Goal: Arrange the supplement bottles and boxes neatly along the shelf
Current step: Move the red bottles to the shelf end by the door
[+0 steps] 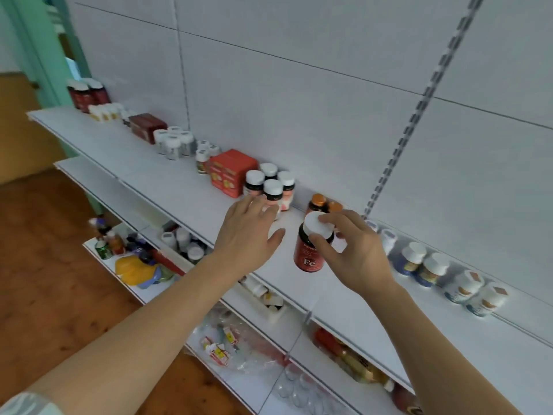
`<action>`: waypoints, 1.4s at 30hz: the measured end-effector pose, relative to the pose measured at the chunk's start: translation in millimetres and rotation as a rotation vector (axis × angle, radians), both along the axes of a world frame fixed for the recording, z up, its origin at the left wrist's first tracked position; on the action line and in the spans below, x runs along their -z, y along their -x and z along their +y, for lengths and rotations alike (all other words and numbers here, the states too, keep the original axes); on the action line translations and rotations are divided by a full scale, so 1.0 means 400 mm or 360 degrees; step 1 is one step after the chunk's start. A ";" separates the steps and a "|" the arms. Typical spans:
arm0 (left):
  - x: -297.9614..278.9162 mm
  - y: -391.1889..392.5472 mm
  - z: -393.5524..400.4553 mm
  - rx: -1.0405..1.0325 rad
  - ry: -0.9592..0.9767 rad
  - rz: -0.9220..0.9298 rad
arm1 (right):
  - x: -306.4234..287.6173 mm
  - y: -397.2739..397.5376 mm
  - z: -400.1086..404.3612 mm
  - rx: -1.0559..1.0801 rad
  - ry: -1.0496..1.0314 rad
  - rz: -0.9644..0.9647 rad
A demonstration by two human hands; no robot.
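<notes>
Running from upper left to lower right, the white shelf (167, 187) carries groups of supplements against the back panel. Red boxes (230, 172) stand near its middle, with four white-capped bottles (270, 185) clustered just beside them to the right. Blue-labelled bottles (431, 266) line the back edge farther right. The left hand (245, 235) hovers over the shelf, its grip spread with straight fingers reaching toward the four-bottle cluster. The right hand (356, 250) has its grip pinching the white cap of a red bottle marked "Fe" (311, 250), upright at the shelf's middle. Orange-capped bottles (321, 203) stand just behind it.
</notes>
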State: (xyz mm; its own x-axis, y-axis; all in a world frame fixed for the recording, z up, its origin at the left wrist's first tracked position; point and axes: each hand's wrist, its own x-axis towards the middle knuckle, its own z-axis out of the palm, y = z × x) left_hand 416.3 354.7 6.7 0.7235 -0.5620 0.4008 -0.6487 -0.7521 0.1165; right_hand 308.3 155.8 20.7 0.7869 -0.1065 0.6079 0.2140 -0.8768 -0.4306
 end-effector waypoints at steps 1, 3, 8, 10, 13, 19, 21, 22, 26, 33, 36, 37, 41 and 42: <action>0.000 -0.016 0.045 -0.0024 0.0010 -0.0002 | 0.000 -0.024 0.040 -0.0002 -0.0005 -0.0008; 0.006 -0.044 0.136 -0.0083 0.0005 0.0025 | 0.007 -0.073 0.119 -0.0028 0.0011 -0.0031; 0.027 -0.129 0.344 -0.0199 -0.0019 0.0097 | 0.018 -0.196 0.311 -0.0133 -0.0007 -0.0071; 0.025 -0.169 0.412 -0.0239 -0.0007 0.0125 | 0.017 -0.252 0.379 -0.0171 0.0027 -0.0073; 0.024 -0.237 0.500 -0.0319 0.0019 0.0145 | 0.016 -0.347 0.467 -0.0259 0.0041 -0.0067; 0.037 -0.411 0.653 -0.0462 0.0027 0.0181 | 0.026 -0.577 0.609 -0.0409 0.0005 -0.0087; 0.035 -0.479 0.705 -0.0528 0.0002 0.0196 | 0.035 -0.669 0.656 -0.0439 -0.0032 -0.0082; 0.033 -0.513 0.731 -0.0558 -0.0028 0.0200 | 0.038 -0.715 0.680 -0.0462 -0.0043 -0.0082; 0.012 -0.651 0.826 -0.0673 -0.0075 0.0179 | 0.029 -0.895 0.771 -0.0541 -0.0040 -0.0089; -0.015 -0.858 0.995 -0.0852 -0.0069 0.0194 | 0.015 -1.175 0.942 -0.0692 -0.0060 -0.0083; -0.016 -0.961 1.079 -0.0898 -0.0030 0.0211 | 0.015 -1.285 1.024 -0.0739 -0.0053 -0.0092; -0.013 -0.998 1.108 -0.0910 -0.0015 0.0220 | 0.016 -1.323 1.053 -0.0746 -0.0043 -0.0101; -0.006 -1.144 1.228 -0.0894 0.0003 0.0218 | 0.018 -1.475 1.176 -0.0737 0.0004 -0.0084; -0.007 -1.180 1.260 -0.0879 0.0005 0.0216 | 0.019 -1.514 1.208 -0.0731 0.0010 -0.0074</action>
